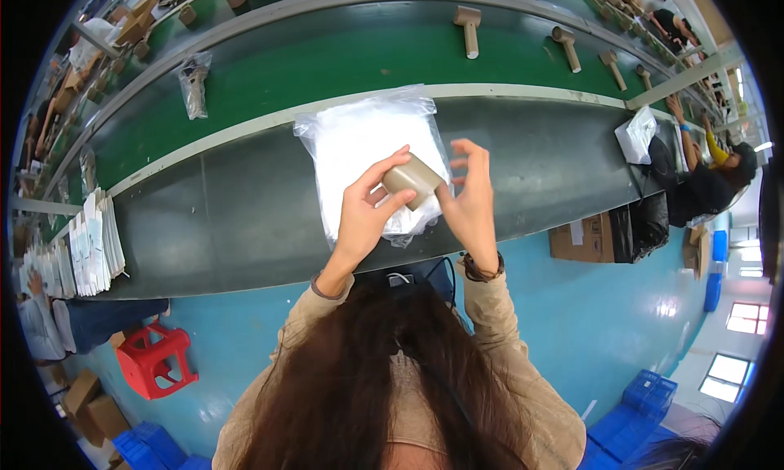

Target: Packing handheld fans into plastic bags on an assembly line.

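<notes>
1. Brown cylindrical part point(413, 181): up in the person's hands, over the near half of the white plastic bagging point(355, 135). Not lying on the table.
2. Left hand point(363, 213): pinching the part, fingertips on its far edge, thumb on its near edge. Part lies to the right of this palm and a bit farther out.
3. Right hand point(471, 200): fingers spread and raised, not wrapped round anything. Thumb is at the part's right end; touching or just beside, cannot tell. Part lies to its left.
4. Nearer hand: left, as it has the grip; right is close by on the other side, so the part sits between the two.
5. Long axis: visible piece is stubby and tilted, roughly far-left to near-right edge on its lower side; true axis cannot tell, fingers cover some of it.
6. Surface: dark table point(229, 217), bagging flat on it with wrinkled clear edges. Stack of white papers point(94, 241) at the left end, white bag point(635, 135) at the right.
7. Beyond: green belt point(278, 70) with a T-shaped brown item point(468, 31), more like it to the right, and a bagged item point(194, 84) on the left.
8. Room: blue floor point(237, 339), red stool point(155, 360) lower left, cardboard box point(584, 240) by the table's right side, co-worker point(706, 184) far right.
</notes>
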Motion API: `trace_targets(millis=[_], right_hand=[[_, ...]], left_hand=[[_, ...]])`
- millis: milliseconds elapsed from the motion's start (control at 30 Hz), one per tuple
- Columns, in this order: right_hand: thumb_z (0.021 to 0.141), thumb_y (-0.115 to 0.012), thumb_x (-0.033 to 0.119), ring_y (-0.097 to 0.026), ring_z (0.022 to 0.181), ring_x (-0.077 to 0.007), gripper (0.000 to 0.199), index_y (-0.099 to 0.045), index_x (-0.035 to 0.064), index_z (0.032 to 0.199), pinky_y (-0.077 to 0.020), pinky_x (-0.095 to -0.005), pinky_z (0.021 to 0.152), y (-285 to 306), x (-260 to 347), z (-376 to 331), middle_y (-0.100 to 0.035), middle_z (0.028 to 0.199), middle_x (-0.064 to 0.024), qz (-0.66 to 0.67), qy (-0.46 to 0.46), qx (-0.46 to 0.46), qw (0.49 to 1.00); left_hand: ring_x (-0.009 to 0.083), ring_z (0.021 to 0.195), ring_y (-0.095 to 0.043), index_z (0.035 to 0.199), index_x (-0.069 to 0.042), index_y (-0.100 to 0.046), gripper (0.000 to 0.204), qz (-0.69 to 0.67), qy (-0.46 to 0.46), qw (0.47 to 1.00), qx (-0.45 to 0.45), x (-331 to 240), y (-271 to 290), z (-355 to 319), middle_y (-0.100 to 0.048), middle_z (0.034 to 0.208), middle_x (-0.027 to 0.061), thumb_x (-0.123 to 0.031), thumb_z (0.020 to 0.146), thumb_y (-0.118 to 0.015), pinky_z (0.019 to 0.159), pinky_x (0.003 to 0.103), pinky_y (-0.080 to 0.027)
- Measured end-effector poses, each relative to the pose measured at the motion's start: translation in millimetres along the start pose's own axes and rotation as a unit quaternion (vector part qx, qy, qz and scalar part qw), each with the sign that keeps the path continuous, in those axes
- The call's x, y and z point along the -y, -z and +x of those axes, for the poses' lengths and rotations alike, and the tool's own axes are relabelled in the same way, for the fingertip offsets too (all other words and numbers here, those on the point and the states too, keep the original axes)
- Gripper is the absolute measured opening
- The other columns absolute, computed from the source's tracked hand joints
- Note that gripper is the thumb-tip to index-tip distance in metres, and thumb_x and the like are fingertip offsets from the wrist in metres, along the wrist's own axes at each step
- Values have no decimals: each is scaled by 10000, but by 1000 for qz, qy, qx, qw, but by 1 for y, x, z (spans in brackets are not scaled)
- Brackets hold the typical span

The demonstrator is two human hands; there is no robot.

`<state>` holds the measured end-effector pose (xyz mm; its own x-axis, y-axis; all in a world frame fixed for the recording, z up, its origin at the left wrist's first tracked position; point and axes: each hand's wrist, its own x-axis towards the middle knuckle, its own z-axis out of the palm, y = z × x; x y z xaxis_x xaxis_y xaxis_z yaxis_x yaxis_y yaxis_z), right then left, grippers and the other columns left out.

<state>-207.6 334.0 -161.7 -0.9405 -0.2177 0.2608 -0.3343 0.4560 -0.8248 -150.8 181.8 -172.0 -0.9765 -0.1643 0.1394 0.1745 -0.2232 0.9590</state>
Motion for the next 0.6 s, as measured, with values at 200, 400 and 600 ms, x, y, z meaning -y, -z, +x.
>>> trace_targets(millis=[200, 400, 600], right_hand=[[816, -612, -4, -586, 705, -116, 86, -609, -17, 901, -474, -235, 627, 4, -13, 12, -638, 805, -70, 113, -69, 9, 991], [840, -625, 16, -578, 698, -105, 58, -622, -20, 885, -464, -226, 618, 8, 4, 13, -629, 807, -58, 157, -49, 20, 986], [828, -636, -6, -552, 665, -86, 52, -615, -26, 871, -449, -229, 628, 10, -4, 10, -614, 797, -44, 125, 84, 37, 988]], left_hand=[[197, 1165, -533, 1149, -25, -614, 372, 41, 32, 999, 15, -12, -4, -2, -533, 1326, 115, 20, 784, -665, 889, 324, -501], [191, 1146, -546, 1129, -25, -625, 361, 55, 60, 996, 40, -16, -3, -3, -529, 1330, 115, 31, 775, -667, 848, 304, -521], [204, 1200, -497, 1236, -24, -535, 518, 15, 73, 997, 9, -18, -8, -1, -516, 1325, 102, -6, 750, -712, 892, 311, -490]])
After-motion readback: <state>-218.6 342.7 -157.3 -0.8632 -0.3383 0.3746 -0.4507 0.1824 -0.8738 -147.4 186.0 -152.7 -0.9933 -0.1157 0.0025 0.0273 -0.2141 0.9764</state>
